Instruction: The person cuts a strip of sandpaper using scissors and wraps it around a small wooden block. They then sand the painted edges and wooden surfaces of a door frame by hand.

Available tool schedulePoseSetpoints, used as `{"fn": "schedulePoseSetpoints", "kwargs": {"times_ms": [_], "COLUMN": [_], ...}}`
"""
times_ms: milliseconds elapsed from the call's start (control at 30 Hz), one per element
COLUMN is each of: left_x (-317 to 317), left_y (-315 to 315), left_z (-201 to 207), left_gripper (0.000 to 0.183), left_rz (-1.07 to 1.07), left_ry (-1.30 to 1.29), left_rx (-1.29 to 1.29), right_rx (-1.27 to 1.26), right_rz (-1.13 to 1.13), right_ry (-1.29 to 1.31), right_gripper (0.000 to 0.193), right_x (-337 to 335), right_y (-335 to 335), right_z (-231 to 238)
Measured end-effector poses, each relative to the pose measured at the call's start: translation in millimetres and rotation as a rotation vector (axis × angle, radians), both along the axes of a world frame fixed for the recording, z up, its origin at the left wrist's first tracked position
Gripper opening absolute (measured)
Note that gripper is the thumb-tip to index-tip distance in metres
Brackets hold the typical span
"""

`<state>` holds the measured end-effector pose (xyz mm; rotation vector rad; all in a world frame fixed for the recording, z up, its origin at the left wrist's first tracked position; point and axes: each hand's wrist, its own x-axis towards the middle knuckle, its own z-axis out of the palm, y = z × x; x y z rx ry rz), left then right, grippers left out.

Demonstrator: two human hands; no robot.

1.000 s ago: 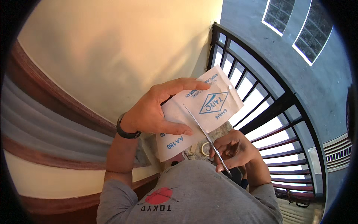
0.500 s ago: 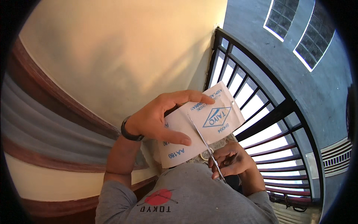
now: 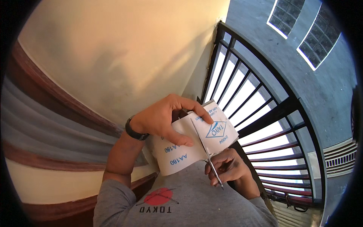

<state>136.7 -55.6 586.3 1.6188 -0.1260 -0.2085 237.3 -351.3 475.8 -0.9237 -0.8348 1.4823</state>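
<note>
**Cutting the sheet with scissors**

The left hand (image 3: 164, 119) is pinching the white sheet (image 3: 189, 145) chest-high, thumb underneath. The scissors (image 3: 207, 151) are slicing up its middle, the right hand (image 3: 227, 170) gripping their handles. Keeping the sheet taut should hold the cut straight.

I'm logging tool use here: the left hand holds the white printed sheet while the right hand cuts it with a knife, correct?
Not quite. The left hand does hold the white printed sheet, but the right hand cuts it with scissors, not a knife. The head view shows the blades running up through the sheet.
</note>
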Motion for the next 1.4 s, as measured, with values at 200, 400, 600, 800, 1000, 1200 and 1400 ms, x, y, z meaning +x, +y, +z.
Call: {"fn": "schedulePoseSetpoints", "kwargs": {"times_ms": [200, 400, 600, 800, 1000, 1200, 1400], "left_x": [-4, -9, -10, -7, -6, -6, -5], "left_y": [-5, -10, -14, -17, -20, -23, -27], "left_z": [-13, -23, -39, -55, -64, -80, -92], "left_gripper": [0.064, 0.067, 0.074, 0.075, 0.08, 0.086, 0.089], "left_rz": [-0.081, -0.048, -0.053, -0.113, -0.105, -0.095, -0.119], "left_ry": [0.038, 0.105, 0.139, 0.111, 0.187, 0.171, 0.214], "left_rx": [0.037, -0.09, -0.093, -0.123, -0.238, -0.315, -0.362], "right_rx": [0.094, 0.029, 0.08, 0.123, 0.049, 0.105, 0.081], "right_rz": [-0.021, -0.064, -0.063, -0.159, -0.189, -0.221, -0.298], "right_ry": [0.212, 0.187, 0.303, 0.445, 0.454, 0.568, 0.584], "right_gripper": [0.036, 0.032, 0.032, 0.044, 0.051, 0.065, 0.069], "right_x": [-16, -34, -35, -49, -58, -61, -72], "right_y": [-3, -6, -6, -2, 0, -1, 2], "right_z": [-13, -14, -30, -41, -39, -48, -50]}}
